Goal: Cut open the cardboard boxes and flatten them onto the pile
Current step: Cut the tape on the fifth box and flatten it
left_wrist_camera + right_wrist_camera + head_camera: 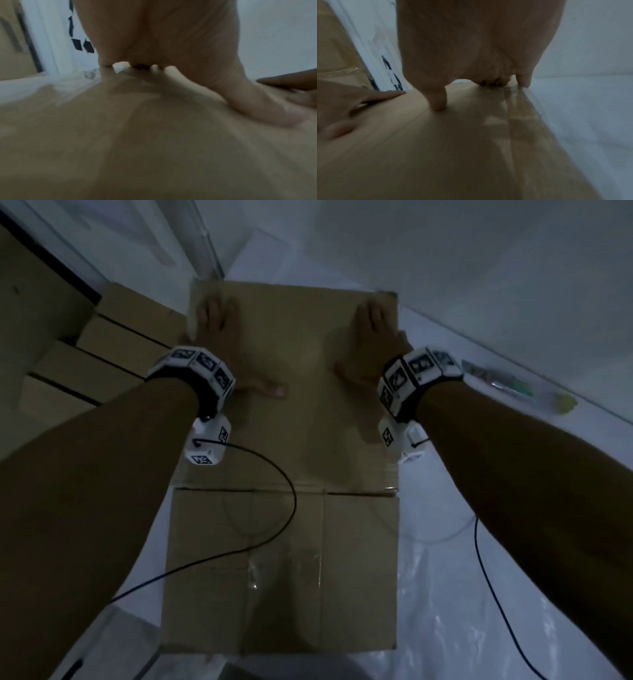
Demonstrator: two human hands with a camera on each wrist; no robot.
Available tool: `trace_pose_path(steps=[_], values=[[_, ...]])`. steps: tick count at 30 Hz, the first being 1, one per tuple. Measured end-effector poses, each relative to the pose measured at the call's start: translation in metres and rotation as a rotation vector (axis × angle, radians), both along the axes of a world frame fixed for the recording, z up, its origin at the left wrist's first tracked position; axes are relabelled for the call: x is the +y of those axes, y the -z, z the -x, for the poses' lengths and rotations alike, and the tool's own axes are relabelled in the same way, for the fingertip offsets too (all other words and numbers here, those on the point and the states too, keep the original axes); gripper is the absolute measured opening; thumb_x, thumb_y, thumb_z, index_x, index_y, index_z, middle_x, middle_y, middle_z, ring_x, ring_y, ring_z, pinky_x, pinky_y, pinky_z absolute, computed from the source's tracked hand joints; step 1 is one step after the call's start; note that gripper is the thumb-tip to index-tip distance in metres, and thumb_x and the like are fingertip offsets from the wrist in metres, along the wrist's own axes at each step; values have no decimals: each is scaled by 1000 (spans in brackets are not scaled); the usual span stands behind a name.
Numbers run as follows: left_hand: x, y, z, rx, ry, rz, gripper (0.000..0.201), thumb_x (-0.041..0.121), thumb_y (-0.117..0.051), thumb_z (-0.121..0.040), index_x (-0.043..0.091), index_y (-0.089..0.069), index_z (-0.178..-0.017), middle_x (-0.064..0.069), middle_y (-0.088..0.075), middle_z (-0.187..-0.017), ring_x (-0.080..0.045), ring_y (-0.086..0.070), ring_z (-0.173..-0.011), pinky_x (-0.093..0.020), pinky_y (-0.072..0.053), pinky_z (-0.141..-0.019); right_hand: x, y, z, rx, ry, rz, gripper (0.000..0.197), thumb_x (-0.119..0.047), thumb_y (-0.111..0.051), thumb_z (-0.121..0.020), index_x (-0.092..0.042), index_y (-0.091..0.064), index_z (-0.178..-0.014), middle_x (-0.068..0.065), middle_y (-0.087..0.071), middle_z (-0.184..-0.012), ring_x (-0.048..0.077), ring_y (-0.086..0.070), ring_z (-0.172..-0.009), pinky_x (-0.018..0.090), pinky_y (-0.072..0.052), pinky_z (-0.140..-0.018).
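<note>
Both palms flat on flattened cardboard, floor level.

Flattened box [284, 419] lay on white floor [513, 337], long axis running away from the person. Left hand [219, 337] and right hand [373, 340] pressed its far end, fingers spread, thumbs pointing inward. Stacked boxes [85, 361] to the left, apparently uncut.

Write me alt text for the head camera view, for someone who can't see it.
Both hands, left hand and right hand, press flat on a flattened cardboard box lying on a pale floor. Stacked boxes sit to the left.
</note>
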State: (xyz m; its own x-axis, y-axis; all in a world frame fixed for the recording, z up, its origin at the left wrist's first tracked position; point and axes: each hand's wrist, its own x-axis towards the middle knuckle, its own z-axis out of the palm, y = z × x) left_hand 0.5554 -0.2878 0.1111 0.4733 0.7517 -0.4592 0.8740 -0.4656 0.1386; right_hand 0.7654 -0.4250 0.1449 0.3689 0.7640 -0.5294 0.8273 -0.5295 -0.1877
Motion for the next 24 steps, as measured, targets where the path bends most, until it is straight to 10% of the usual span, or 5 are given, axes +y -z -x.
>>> trace_pose_path(steps=[9, 16, 24], values=[[-13, -9, 12, -5, 20, -8, 170, 104, -49, -21, 19, 23, -150, -5, 20, -160, -27, 15, -148, -64, 3, -115, -141, 16, 141, -50, 0, 65, 119, -94, -21, -69, -19, 27, -148, 10, 36, -153, 33, 31, -141, 77, 5, -103], [-130, 10, 89, -217, -3, -107, 100, 73, -37, -85, 12, 0, -154, -16, 5, -161, -33, 5, -149, -52, 1, -120, -164, 19, 171, -129, 58, -48, 119, -97, -16, -66, -22, 18, -152, 8, 28, -157, 32, 24, -145, 76, 4, -103], [-245, 10, 198, -90, 89, -188, 125, 97, -25, -66, 13, 0, -155, -14, 8, -161, -31, 10, -148, -57, 4, -118, -166, 21, 180, -150, 117, -11, 116, -96, -9, -66, -24, 18, -152, 8, 26, -158, 31, 21, -146, 75, 3, -106]])
